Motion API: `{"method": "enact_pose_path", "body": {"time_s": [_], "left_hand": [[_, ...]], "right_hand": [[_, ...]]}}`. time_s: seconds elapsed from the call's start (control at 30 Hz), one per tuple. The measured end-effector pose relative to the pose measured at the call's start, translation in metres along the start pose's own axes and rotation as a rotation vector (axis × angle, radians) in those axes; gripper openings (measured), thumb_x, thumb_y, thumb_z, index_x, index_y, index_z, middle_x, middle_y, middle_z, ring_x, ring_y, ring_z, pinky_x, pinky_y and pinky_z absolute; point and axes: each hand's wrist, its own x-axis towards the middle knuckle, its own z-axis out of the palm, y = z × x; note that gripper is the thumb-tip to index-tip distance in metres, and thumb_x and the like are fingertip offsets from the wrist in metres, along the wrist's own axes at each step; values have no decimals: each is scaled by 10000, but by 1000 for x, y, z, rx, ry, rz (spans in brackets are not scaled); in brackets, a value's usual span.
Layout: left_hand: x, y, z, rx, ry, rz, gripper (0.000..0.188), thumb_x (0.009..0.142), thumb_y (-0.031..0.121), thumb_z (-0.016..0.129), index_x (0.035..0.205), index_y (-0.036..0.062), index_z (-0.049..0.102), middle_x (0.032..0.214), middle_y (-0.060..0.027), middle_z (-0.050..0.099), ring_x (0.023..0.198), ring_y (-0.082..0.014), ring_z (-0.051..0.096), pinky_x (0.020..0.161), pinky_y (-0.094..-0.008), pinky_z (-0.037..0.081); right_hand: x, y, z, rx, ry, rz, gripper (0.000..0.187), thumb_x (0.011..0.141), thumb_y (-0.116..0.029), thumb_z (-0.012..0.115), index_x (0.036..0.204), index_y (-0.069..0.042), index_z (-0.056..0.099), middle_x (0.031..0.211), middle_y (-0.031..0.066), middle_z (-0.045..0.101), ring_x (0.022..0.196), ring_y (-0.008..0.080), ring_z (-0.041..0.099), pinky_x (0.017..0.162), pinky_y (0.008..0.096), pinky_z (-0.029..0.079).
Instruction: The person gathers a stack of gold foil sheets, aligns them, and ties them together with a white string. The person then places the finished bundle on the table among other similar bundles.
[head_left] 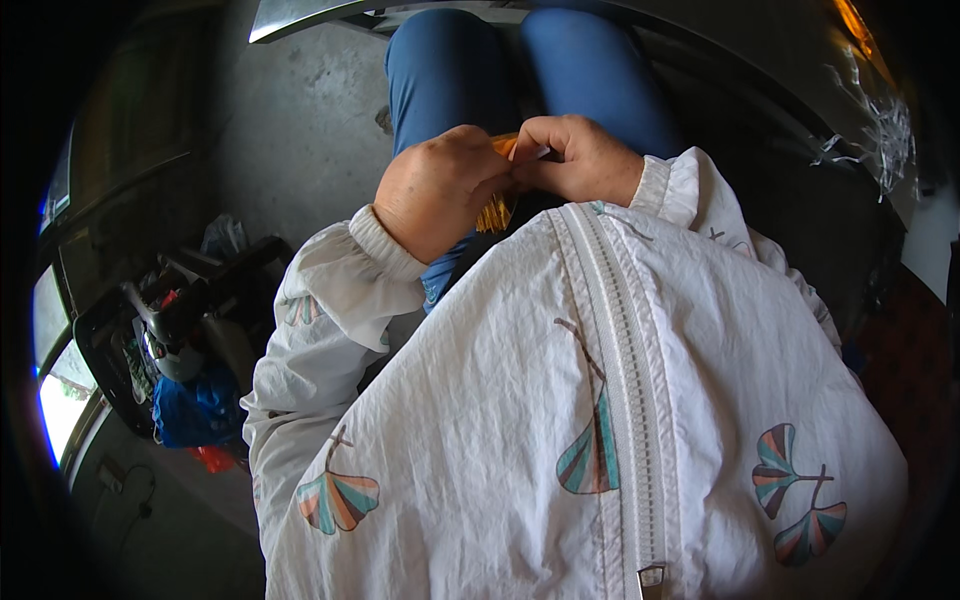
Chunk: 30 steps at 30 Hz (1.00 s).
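L hand [437, 190] & R hand [578, 160] meet over the lap, just above the jacket hem, w/ a gold fringed piece [503, 145] b/w them. L fingers are curled in tight & have hold of it; tips partly hidden behind the hand. Its fringe hangs below the L hand, near the knuckle side of the wrist. R fingers are bent, thumb & index nearly closed tip to tip at the piece's R edge; a small white bit [543, 153] shows b/w them. Can't tell exactly what the R tips grip.

Person's seated: blue trousers [445, 80] under the hands, white jacket [480, 380] w/ leaf prints & zip filling the lower half. Metal-edged frame [310, 18] at the top, grey concrete floor [300, 110] upper L. Far L, well apart: dark chair [110, 340] w/ a blue bag [200, 405] & misc. stuff. Upper R: clear plastic shreds [885, 135] hanging.
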Motion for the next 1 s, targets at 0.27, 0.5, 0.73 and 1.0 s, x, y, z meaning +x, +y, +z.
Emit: {"method": "enact_pose_path", "body": {"time_s": [0.27, 0.5, 0.73, 1.0], "left_hand": [[-15, -4, 17, -135, 285, -63, 55, 728, 35, 666, 765, 73, 677, 747, -61, 587, 641, -249, 602, 555, -327, 491], [-20, 18, 28, 65, 387, -148, 50, 722, 84, 689, 771, 85, 682, 795, -45, 595, 662, -231, 610, 568, -328, 496], [-14, 31, 28, 72, 344, -283, 99, 727, 103, 682, 822, 95, 709, 854, -71, 618, 699, -243, 622, 603, -324, 512], [-17, 26, 41, 59, 439, -283, 113, 698, 55, 734, 809, 37, 717, 779, -99, 631, 664, -222, 633, 602, -298, 531]], "right_hand": [[-2, -1, 1, 199, -26, 58, 75, 844, -41, 599, 857, 13, 550, 832, 100, 650, 796, 148, 646, 707, 260, 522], [2, 3, 2, 262, -17, 80, 88, 877, -76, 581, 877, 4, 545, 818, 84, 634, 788, 134, 636, 704, 244, 517], [0, 1, 0, 164, -41, 71, 92, 897, -101, 575, 893, -11, 557, 819, 62, 620, 743, 120, 606, 696, 223, 500], [-3, 0, 1, 234, -20, 127, 92, 868, -89, 600, 872, -3, 568, 807, 58, 621, 727, 110, 613, 675, 231, 505]]}}
